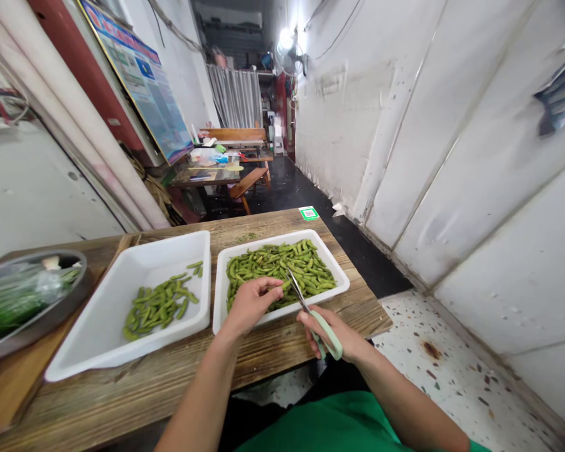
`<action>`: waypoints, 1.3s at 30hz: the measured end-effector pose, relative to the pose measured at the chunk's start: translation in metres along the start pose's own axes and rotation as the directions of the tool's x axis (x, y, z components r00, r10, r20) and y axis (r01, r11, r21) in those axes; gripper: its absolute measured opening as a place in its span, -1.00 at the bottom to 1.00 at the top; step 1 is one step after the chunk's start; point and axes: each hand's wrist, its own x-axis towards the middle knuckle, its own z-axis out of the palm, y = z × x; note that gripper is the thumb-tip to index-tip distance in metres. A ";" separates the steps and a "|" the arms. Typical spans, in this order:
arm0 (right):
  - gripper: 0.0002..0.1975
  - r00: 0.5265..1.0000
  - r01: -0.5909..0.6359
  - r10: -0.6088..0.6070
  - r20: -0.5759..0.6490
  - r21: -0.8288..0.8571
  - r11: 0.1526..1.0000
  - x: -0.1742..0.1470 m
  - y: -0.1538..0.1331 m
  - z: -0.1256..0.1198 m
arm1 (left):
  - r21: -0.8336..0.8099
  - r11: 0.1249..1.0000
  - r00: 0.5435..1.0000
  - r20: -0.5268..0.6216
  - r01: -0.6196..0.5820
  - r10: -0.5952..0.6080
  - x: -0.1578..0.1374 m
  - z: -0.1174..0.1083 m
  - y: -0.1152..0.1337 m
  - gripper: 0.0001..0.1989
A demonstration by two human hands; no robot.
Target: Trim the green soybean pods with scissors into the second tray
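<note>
Over the near side of the right white tray (221, 276), my left hand (253, 301) pinches a green soybean pod (286, 284) between thumb and fingertips. My right hand (329, 329) grips a pair of scissors (327, 333) by their pale green handles. The scissor blades point up and away, with their tips beside the pinched pod. Heaped green pods (306, 257) fill the right tray. A smaller pile of pods (160, 304) lies in the left white tray (103, 314).
Both trays stand on a wooden table (179, 370). At far left is a metal bowl (82, 276) with bagged green vegetables (19, 307). A green QR-code card (309, 213) lies at the table's far corner. Another table (207, 179) and a bench (249, 182) stand farther back.
</note>
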 end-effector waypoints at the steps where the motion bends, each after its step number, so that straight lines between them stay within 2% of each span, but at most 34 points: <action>1: -0.58 1.000 0.003 -0.003 0.003 -0.007 1.000 0.000 -0.001 0.000 | 0.007 1.000 1.000 0.010 -0.004 0.004 -0.001 0.001 0.002 -0.67; 10: -0.56 1.000 0.029 -0.029 -0.003 -0.029 0.999 -0.004 -0.005 0.002 | -0.028 0.999 0.999 0.043 0.024 -0.023 -0.003 0.002 0.005 -0.69; 17: -0.53 1.000 -0.013 0.011 -0.024 -0.070 0.997 -0.003 -0.006 0.002 | 0.061 0.997 0.998 -0.035 -0.045 0.047 0.000 0.001 0.001 -0.72; 21: -0.55 1.000 0.018 -0.019 -0.022 -0.022 1.000 -0.002 -0.001 0.001 | 0.037 0.999 0.994 -0.104 0.025 -0.021 0.000 0.002 0.002 -0.72; 26: -0.57 0.999 0.049 -0.048 0.025 -0.040 0.998 -0.002 0.008 -0.001 | -0.074 0.997 0.985 -0.167 0.038 -0.050 0.000 0.002 0.002 -0.75; 29: -0.58 0.996 0.089 -0.088 0.021 -0.091 0.992 -0.001 0.011 -0.001 | -0.195 0.979 0.985 -0.148 0.057 -0.087 -0.001 0.001 0.003 -0.73; 33: -0.57 0.995 0.096 -0.092 0.036 -0.138 0.986 -0.001 0.009 -0.001 | -0.416 0.906 0.992 -0.054 0.078 -0.111 -0.004 0.002 0.006 -0.73; 39: -0.60 0.995 0.103 -0.099 0.034 -0.146 0.984 -0.002 0.003 -0.001 | -0.238 0.968 0.997 0.045 0.073 -0.064 -0.003 0.000 0.006 -0.69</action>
